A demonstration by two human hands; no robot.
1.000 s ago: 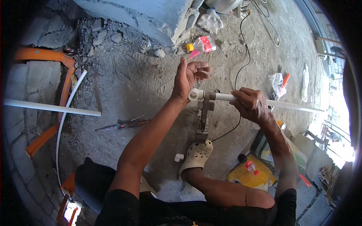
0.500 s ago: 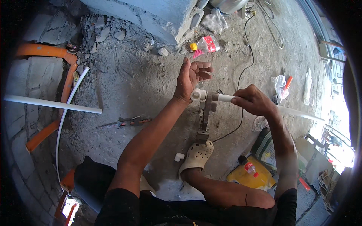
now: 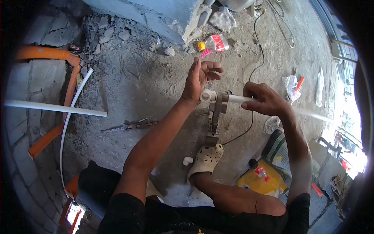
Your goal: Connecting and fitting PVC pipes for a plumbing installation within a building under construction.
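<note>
Right grip [image 3: 268, 100] grasps the white pipe [image 3: 236, 99] while left grip [image 3: 199, 80], released, hovers beside the fitting [image 3: 209, 95].

Beyond the white pipe [image 3: 237, 99]: open room between left hand [image 3: 200, 80] and right hand [image 3: 267, 99].
Near side: pipe-fusion tool [image 3: 214, 121] in the way, clog [image 3: 206, 160] just below.
Farther ahead: plastic bottle [image 3: 215, 43] obstructs.

Yellow-capped bottle [image 3: 218, 43] near grey rubble [image 3: 106, 36], plastic bag [image 3: 290, 85], red-capped bottle [image 3: 261, 172] on a yellow container [image 3: 249, 181]

smooth plastic pipe [image 3: 237, 99], rough gritty floor [image 3: 117, 87], matt clog [image 3: 207, 160]
</note>
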